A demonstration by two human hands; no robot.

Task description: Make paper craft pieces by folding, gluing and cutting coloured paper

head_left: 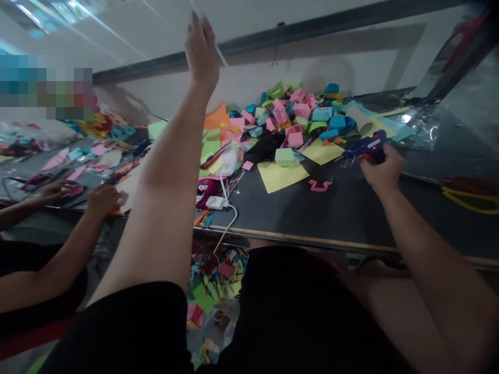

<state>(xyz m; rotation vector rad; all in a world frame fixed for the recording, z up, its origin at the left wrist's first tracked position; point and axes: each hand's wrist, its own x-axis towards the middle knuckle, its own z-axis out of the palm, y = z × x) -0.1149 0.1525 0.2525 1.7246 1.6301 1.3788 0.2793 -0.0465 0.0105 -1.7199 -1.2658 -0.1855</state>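
Note:
My left hand [201,49] is raised high above the dark table [351,208], fingers closed around a thin pale stick [221,56] that slants up and to the left. My right hand [380,169] rests low at the right of the table, wrapped around a blue glue gun [366,147] whose nozzle points left. A pink paper strip bent in a zigzag [319,185] lies just left of that hand. Yellow paper sheets [281,175] lie beyond it.
A heap of folded paper boxes in pink, blue and green [300,111] fills the table's back. A white charger and cable [220,203] sit near the front edge. Another person's hands [102,200] work at the left among paper scraps. Scraps litter the floor [216,280].

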